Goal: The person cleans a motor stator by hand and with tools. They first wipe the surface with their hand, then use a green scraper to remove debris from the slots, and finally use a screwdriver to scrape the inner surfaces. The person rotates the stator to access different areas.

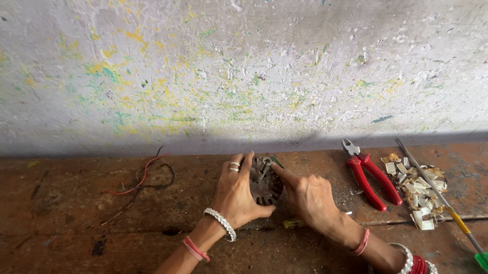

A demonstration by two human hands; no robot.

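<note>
Both hands [238, 194] [309, 197] grip round metal part [264, 186].

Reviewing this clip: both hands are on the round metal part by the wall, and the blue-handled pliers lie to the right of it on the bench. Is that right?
Not quite. The pliers have red handles, not blue, as the head view shows. The rest holds: the left hand and the right hand are both on the round metal part by the wall, and the pliers lie to its right on the bench.
</note>
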